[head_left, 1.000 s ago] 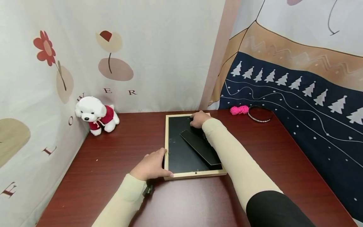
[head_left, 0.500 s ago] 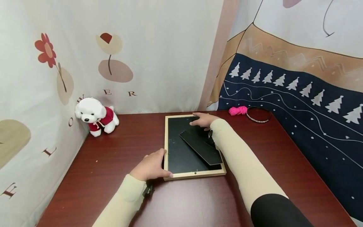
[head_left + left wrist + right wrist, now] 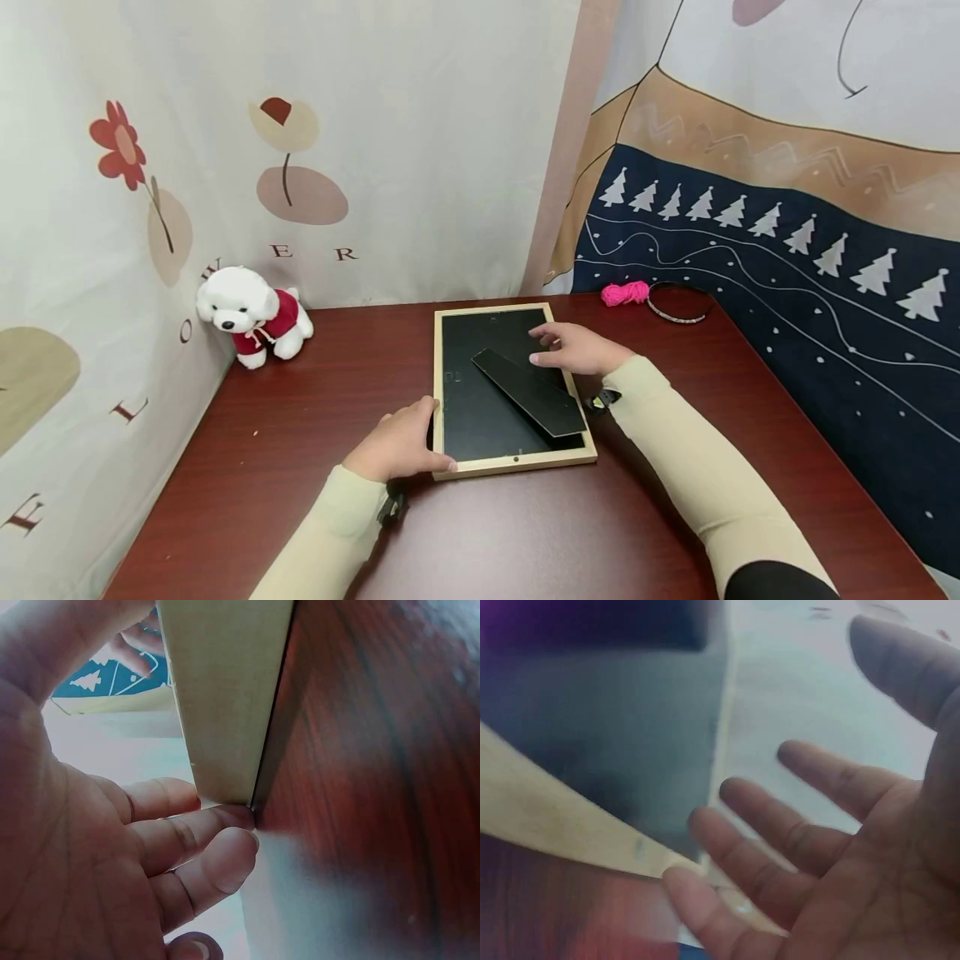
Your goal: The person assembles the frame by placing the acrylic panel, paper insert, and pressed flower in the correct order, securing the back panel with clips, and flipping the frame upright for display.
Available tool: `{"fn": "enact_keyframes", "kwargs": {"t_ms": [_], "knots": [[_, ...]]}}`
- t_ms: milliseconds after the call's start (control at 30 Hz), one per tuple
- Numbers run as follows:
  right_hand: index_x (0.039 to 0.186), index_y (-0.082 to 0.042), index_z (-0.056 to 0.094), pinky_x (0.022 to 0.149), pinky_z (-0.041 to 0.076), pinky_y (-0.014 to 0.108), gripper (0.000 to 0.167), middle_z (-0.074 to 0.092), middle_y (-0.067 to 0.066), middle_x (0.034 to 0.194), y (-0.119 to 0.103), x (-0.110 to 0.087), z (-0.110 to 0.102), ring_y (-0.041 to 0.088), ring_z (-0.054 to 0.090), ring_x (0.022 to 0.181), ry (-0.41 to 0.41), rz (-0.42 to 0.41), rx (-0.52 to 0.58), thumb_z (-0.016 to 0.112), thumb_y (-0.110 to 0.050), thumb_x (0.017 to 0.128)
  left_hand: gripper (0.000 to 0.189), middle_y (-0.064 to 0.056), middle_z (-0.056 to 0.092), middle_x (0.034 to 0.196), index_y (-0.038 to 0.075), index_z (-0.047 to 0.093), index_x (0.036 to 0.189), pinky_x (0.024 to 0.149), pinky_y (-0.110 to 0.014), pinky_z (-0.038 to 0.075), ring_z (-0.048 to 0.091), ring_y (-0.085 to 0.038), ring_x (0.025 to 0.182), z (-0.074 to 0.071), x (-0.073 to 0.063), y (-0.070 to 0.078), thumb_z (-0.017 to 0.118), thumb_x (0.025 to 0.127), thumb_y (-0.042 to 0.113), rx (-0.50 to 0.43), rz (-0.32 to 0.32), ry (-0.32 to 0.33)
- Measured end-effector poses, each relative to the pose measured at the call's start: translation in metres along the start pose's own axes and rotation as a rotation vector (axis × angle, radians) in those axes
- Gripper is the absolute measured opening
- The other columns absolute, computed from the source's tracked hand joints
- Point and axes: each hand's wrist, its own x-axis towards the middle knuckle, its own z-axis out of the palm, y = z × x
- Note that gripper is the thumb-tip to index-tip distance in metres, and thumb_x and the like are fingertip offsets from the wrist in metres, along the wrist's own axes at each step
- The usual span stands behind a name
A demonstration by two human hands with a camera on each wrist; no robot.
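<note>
A picture frame with a pale wooden border lies back side up on the table. Its black backing board carries a black easel stand, set at a slant across the lower right. At the near left corner my left hand holds the border, thumb on the front edge and fingers along the left side. The left wrist view shows fingertips against the wooden side. My right hand hovers over the frame's right side with fingers loosely spread, holding nothing; in the right wrist view its palm faces the camera.
A white plush dog in a red top sits at the back left of the dark red table. Bright pink yarn and a thin headband-like hoop lie at the back right. Printed cloth hangs behind.
My right hand has left the frame's far edge and come back toward me and to the right, uncovering the top right corner. My left hand stays at its corner.
</note>
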Motion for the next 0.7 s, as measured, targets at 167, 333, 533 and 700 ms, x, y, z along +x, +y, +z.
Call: {"fn": "enact_keyframes", "kwargs": {"t_ms": [167,333,533,700], "knots": [[0.154,-0.005,0.051,0.108,0.051,0.056,0.068,0.058,0.022,0.148,-0.004,-0.039,0.003,0.039,0.056,0.135,0.056,0.036,0.011,0.072,-0.038,0.099,0.105,-0.018,0.059,0.148,-0.003,0.049,0.149,0.112,-0.056,0.045,0.061,-0.034,0.131,0.001,-0.001,-0.001,0.096,0.072,0.049,-0.002,0.006,0.007],[0.154,-0.004,0.051,0.104,0.054,0.055,0.072,0.061,0.021,0.144,-0.004,-0.063,0.012,0.038,0.059,0.128,0.073,0.116,-0.001,0.074,-0.040,0.097,0.105,-0.018,0.059,0.148,-0.003,0.049,0.150,0.112,-0.056,0.045,0.061,-0.034,0.132,0.002,-0.001,-0.001,0.095,0.072,0.049,-0.006,0.003,0.003],[0.150,-0.004,0.056,0.106,0.052,0.055,0.070,0.064,0.017,0.138,-0.009,-0.066,0.025,0.033,0.061,0.123,0.034,0.146,-0.071,0.076,-0.043,0.095,0.104,-0.018,0.058,0.149,-0.003,0.048,0.150,0.111,-0.055,0.047,0.061,-0.034,0.132,-0.001,0.000,-0.001,0.095,0.073,0.047,-0.015,0.001,0.008],[0.144,-0.004,0.061,0.110,0.050,0.053,0.067,0.064,0.015,0.141,-0.014,-0.066,0.039,0.031,0.061,0.127,-0.003,0.151,-0.146,0.076,-0.045,0.093,0.097,-0.021,0.052,0.156,-0.004,0.043,0.154,0.113,-0.056,0.046,0.054,-0.037,0.140,-0.002,-0.002,-0.004,0.088,0.084,0.044,-0.118,-0.002,-0.008]]}}
